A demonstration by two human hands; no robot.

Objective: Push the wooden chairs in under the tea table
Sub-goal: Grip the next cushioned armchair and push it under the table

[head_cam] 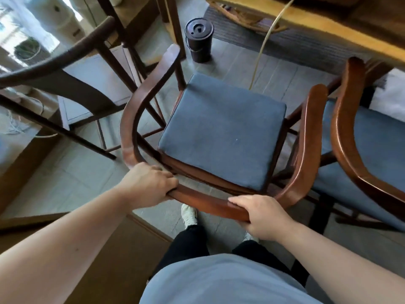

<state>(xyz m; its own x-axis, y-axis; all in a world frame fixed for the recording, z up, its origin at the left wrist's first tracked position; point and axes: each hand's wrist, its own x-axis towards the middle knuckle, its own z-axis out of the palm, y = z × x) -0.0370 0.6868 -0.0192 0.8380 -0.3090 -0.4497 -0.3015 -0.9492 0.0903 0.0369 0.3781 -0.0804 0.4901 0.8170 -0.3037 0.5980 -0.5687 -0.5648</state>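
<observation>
A wooden chair [140, 102] with a curved reddish-brown back rail and a blue seat cushion [221, 132] stands in front of me. My left hand [149, 185] grips the rail at its left bend. My right hand [263, 218] grips the rail further right. The tea table [328, 25], a light wooden slab, runs across the top right, and the chair's seat is outside its edge. A second wooden chair [348, 132] with a blue seat stands on the right, partly under the table.
A darker chair [65, 69] stands at the left, close to the held chair's arm. A dark lidded canister [199, 40] sits on the tiled floor ahead. A pale cord [263, 47] hangs from the table. My feet are just behind the chair.
</observation>
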